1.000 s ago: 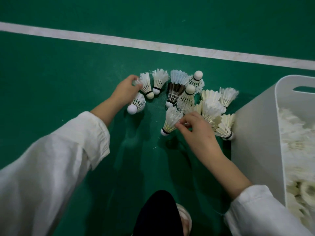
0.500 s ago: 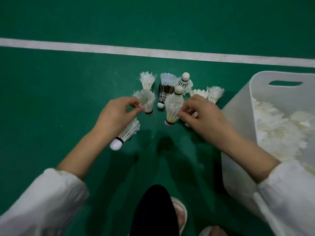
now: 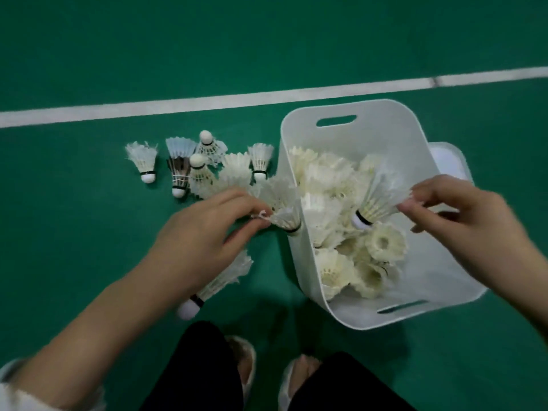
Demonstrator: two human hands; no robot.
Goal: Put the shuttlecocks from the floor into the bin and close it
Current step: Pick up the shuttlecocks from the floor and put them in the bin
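Note:
A white plastic bin [image 3: 299, 262] stands open on the green floor, holding several white shuttlecocks. My right hand [image 3: 462, 215] is above the bin and pinches one shuttlecock [image 3: 376, 203] by its feathers, cork pointing down-left. My left hand [image 3: 201, 241] is at the bin's left wall; it pinches a shuttlecock [image 3: 286, 218] by the feathers right at the rim and grips a second one [image 3: 219, 283] under the palm, cork toward me. Several more shuttlecocks [image 3: 189, 170] lie on the floor left of the bin.
A white court line [image 3: 207, 100] crosses the floor beyond the bin. A white lid-like piece [image 3: 453, 161] pokes out behind the bin's right side. My knees and slippered feet [image 3: 246, 363] are at the bottom of the view.
Both hands have lifted shuttlecocks from the floor pile and moved right; my right hand is now over the bin, my left at its rim. The view has shifted toward the bin.

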